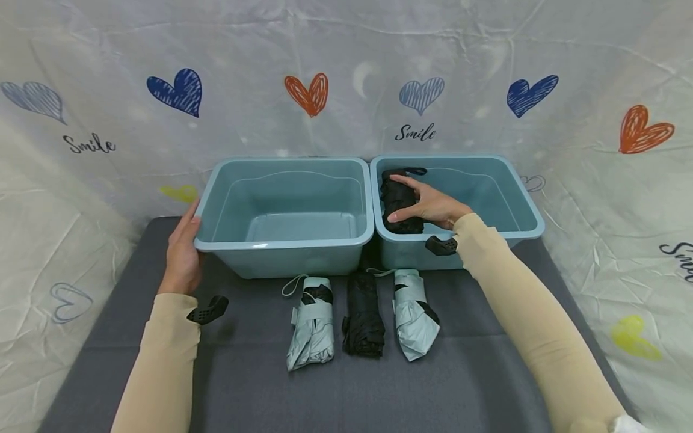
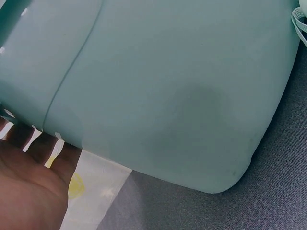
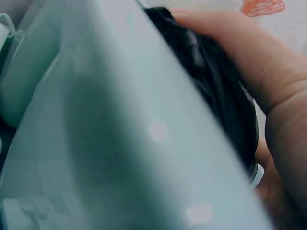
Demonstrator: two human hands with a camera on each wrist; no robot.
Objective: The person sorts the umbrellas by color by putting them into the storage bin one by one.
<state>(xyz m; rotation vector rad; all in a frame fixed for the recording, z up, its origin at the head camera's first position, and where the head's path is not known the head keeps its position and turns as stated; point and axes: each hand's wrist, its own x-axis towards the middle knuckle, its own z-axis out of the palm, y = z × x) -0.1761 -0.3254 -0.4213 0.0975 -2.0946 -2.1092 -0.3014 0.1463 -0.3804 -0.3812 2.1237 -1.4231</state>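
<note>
In the head view, my right hand [image 1: 433, 205] grips a black folded umbrella [image 1: 399, 201] inside the right blue bin [image 1: 460, 243], at its left end. Thumb and fingers span the umbrella's length. The right wrist view shows the same black umbrella [image 3: 216, 86] under the hand, partly hidden by the bin's blurred rim. My left hand [image 1: 183, 255] rests against the outer left side of the left blue bin [image 1: 287, 255], fingers extended up by its rim. In the left wrist view, those fingers [image 2: 43, 148] lie along the bin wall [image 2: 158, 96].
In front of the bins lie a pale umbrella [image 1: 316, 322], a black umbrella [image 1: 364, 319] and another pale umbrella [image 1: 414, 319], all folded. A dark grey cloth [image 1: 260, 397] covers the table. A white curtain [image 1: 346, 36] with printed hearts hangs behind the bins.
</note>
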